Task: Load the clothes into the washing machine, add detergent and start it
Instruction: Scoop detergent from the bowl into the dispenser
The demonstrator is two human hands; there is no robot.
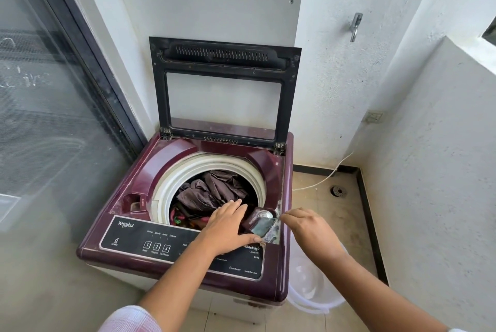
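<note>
A maroon top-load washing machine (139, 178) stands with its lid (225, 63) raised against the wall. Dark brown clothes (212, 189) lie in the drum, with some coloured fabric at its front edge. At the drum's front right, the detergent drawer (261, 227) is open. My left hand (225, 224) holds it, fingers over its top and thumb against its front. My right hand (308, 227) pinches the handle of a metal spoon (266, 215), whose bowl sits inside the drawer. The control panel (150, 237) with numbered buttons lies to the left of my left wrist.
A white plastic bucket (308, 286) stands on the floor to the right of the machine. A glass sliding door (53, 117) runs along the left. On the right wall are a tap (355, 26) and a socket (374, 117); a white cable (330, 173) crosses the tiled floor near a drain (338, 191).
</note>
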